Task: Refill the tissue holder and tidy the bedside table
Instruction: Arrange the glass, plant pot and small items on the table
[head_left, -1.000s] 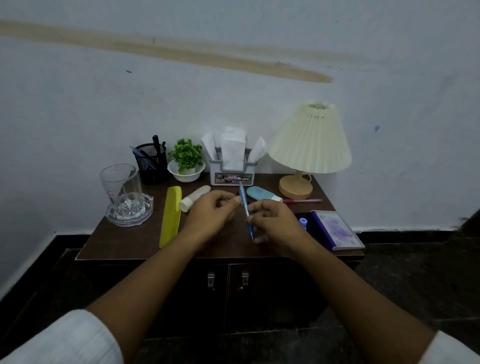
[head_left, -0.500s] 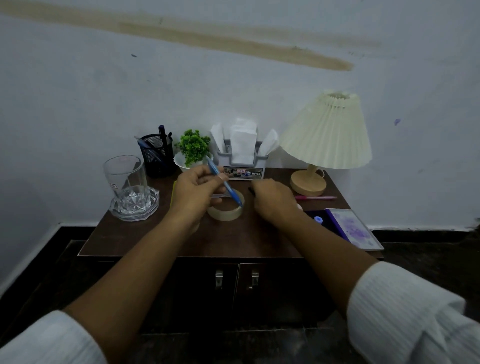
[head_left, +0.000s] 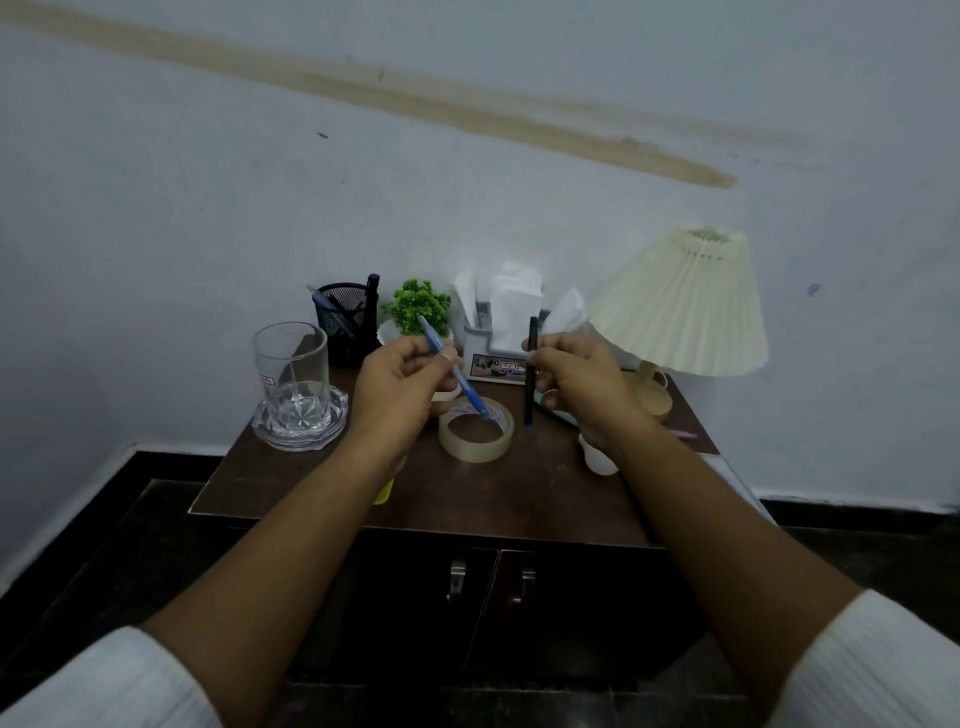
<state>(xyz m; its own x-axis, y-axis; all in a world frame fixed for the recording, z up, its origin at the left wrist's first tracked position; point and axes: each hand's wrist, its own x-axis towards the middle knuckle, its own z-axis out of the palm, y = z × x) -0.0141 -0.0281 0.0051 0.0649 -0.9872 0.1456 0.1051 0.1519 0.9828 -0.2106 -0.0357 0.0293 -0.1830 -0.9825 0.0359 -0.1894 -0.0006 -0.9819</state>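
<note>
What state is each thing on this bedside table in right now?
Left hand: holds blue pen, tilted.
Right hand: holds black pen, upright.
Tissue holder: stuffed with tissues.
Glass: upright, empty.
Tape roll: lying flat.
Lamp: unlit.
Mesh pen cup: holds pens.

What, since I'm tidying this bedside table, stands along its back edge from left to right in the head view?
glass → mesh pen cup → green plant → tissue holder → lamp
</note>
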